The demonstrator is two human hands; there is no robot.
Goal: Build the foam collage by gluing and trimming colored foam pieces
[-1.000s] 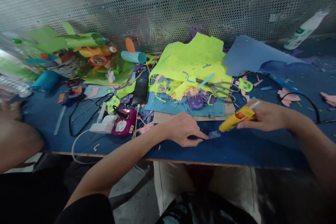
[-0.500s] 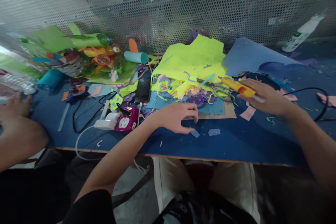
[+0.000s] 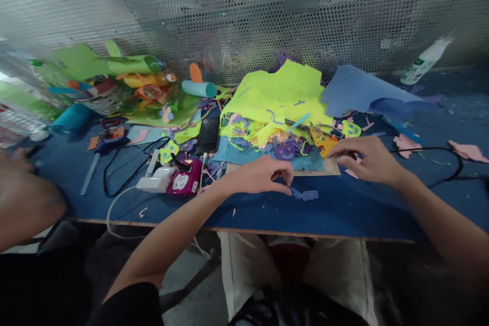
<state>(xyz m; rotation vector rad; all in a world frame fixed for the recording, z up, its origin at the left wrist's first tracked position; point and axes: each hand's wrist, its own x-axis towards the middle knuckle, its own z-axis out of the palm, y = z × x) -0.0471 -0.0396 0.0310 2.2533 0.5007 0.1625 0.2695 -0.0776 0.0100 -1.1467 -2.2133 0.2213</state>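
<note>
Our left hand (image 3: 260, 177) rests palm down on the blue desk (image 3: 362, 209), its fingertips pinched together on the edge of a small blue foam scrap (image 3: 304, 194) that lies flat near the front edge. Our right hand (image 3: 367, 159) hovers just beyond, fingers loosely curled and apart, touching the yellow glue gun (image 3: 323, 143), which lies on the brown cardboard sheet (image 3: 331, 167) at the rim of the scrap pile; we cannot tell whether the fingers grip it or only rest against it. A black cord (image 3: 446, 155) loops across the desk behind our right wrist.

Beyond the glue gun sits a heap of cuttings under a large yellow-green sheet (image 3: 280, 94), with scissors (image 3: 305, 127) partly buried in it and a purple cut-out face (image 3: 286, 151) in front. A blue sheet (image 3: 355, 92) curls up to the right. To the left lie a black phone (image 3: 208, 135), a magenta power block (image 3: 182, 182) and a white charger (image 3: 156, 182). Another person's arm (image 3: 26, 204) leans on the desk at the far left.
</note>
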